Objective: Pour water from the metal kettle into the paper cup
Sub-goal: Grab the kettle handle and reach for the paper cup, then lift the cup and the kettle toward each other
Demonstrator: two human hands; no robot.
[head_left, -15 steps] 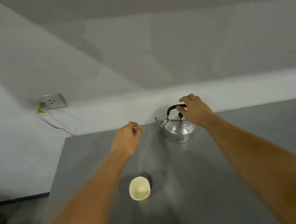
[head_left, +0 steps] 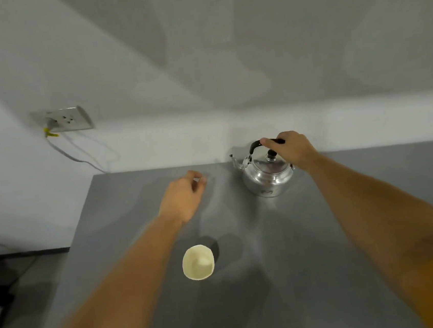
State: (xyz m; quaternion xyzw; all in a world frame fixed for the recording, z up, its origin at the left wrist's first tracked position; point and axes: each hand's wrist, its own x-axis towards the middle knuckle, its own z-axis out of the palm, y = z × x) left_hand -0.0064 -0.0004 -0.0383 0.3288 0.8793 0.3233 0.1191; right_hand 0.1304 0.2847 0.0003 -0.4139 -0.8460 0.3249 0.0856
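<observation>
A shiny metal kettle (head_left: 266, 176) with a black handle and lid knob stands upright on the grey table (head_left: 288, 276), near its far edge, spout pointing left. My right hand (head_left: 290, 148) is wrapped around the black handle from above. A cream paper cup (head_left: 198, 262) stands upright nearer to me, left of centre, well apart from the kettle. My left hand (head_left: 184, 198) hovers over the table between cup and kettle, fingers loosely curled, holding nothing.
A white wall runs right behind the table. A wall socket (head_left: 65, 120) with a grey cable hangs at the left. The table's left edge (head_left: 81, 220) drops to a dark floor area.
My right hand has closed more fully over the kettle handle. The left hand and the cup stay about where they were.
</observation>
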